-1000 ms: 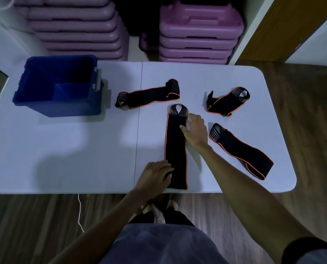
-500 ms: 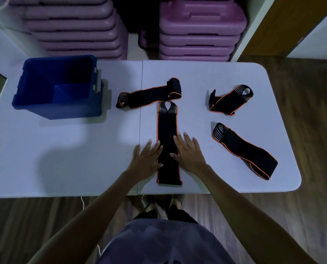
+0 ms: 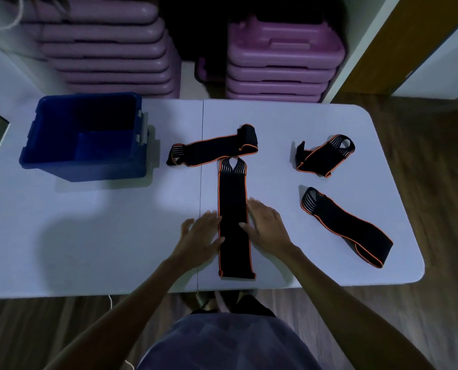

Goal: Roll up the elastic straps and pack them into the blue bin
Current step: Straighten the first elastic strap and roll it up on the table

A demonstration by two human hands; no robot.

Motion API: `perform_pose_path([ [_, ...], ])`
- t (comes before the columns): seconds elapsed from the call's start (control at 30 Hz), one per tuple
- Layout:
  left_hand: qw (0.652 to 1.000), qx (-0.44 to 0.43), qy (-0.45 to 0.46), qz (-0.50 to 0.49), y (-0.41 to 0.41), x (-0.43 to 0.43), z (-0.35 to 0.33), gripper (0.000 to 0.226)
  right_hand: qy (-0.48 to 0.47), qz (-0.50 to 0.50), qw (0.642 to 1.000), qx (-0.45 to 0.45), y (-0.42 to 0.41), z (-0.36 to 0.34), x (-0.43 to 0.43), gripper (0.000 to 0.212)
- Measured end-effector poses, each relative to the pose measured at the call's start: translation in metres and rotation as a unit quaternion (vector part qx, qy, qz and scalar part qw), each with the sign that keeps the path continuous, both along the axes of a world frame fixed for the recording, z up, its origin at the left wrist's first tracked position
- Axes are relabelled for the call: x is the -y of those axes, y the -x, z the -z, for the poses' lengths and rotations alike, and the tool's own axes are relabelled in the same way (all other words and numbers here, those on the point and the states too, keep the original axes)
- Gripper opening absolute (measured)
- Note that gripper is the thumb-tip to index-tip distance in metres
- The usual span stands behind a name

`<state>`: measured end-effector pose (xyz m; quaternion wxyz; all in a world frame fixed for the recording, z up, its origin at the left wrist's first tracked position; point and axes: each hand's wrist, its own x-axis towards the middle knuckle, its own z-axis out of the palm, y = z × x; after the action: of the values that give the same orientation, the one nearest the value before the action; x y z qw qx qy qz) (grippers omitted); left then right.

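Middle strap (image 3: 233, 209): is laid flat and straight on the worktop (image 3: 89, 236), loop end pointed away.
Left hand (image 3: 199, 236): is spread flat against its left edge, nothing gripped.
Right hand (image 3: 266, 227): same deal on the right edge, thumb laid on the fabric.
Other straps: crosswise strap (image 3: 211, 150) is parked just past the loop end, folded strap (image 3: 325, 154) and long strap (image 3: 348, 225) off right.
Blue bin (image 3: 89, 169): is set far left, well apart.

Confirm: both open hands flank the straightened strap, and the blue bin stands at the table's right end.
No. Head view: the blue bin stands at the left end of the table; left hand and right hand do flank the straightened strap.
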<state>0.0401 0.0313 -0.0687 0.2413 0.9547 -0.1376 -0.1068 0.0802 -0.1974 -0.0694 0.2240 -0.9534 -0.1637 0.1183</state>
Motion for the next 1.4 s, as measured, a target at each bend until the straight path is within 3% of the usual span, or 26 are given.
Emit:
perform_pose_path([
  [0.07,0.991,0.005,0.071,-0.116,-0.013,0.001,-0.006,0.056,-0.061,0.050,0.996,0.042,-0.011,-0.008,0.002,0.059],
  [0.13,0.948,-0.006,0.170,-0.269,-0.034,0.003,-0.018,0.036,-0.085,0.091,0.990,0.066,-0.031,-0.018,0.003,0.055],
  [0.2,0.865,-0.046,0.277,-0.415,-0.062,0.007,-0.027,0.026,-0.095,0.110,0.985,0.094,-0.061,-0.031,-0.002,0.047],
  [0.27,0.748,-0.102,0.371,-0.541,-0.087,0.008,-0.032,0.026,-0.087,0.101,0.983,0.125,-0.098,-0.046,-0.012,0.034],
  [0.33,0.641,-0.129,0.426,-0.625,-0.108,0.008,-0.029,0.029,-0.069,0.089,0.984,0.139,-0.137,-0.059,-0.023,0.022],
  [0.4,0.571,-0.134,0.459,-0.668,-0.125,0.008,-0.025,0.030,-0.036,0.071,0.988,0.132,-0.177,-0.069,-0.030,0.019],
  [0.53,0.530,-0.123,0.448,-0.710,-0.156,0.015,-0.019,0.041,0.102,0.017,0.994,0.021,-0.242,-0.077,-0.037,0.043],
  [0.6,0.504,-0.126,0.454,-0.724,-0.168,0.017,-0.019,0.035,0.147,0.018,0.988,-0.039,-0.261,-0.073,-0.038,0.059],
  [0.77,0.477,-0.162,0.524,-0.687,-0.186,0.010,-0.013,0.011,0.164,0.055,0.976,-0.131,-0.280,-0.055,-0.033,0.061],
  [0.93,0.517,-0.030,0.446,-0.730,-0.198,0.017,-0.031,0.015,-0.078,0.176,0.964,-0.184,-0.283,-0.053,-0.019,0.036],
  [1.13,0.577,0.055,0.517,-0.630,-0.233,-0.002,-0.079,0.010,-0.385,0.260,0.828,-0.316,-0.271,-0.086,-0.006,0.022],
  [1.3,0.581,0.125,0.592,-0.544,-0.258,-0.015,-0.141,0.018,-0.495,0.226,0.767,-0.341,-0.252,-0.101,-0.004,0.019],
  [1.4,0.611,0.162,0.600,-0.490,-0.267,-0.021,-0.174,0.008,-0.534,0.201,0.740,-0.357,-0.237,-0.102,-0.010,0.017],
])
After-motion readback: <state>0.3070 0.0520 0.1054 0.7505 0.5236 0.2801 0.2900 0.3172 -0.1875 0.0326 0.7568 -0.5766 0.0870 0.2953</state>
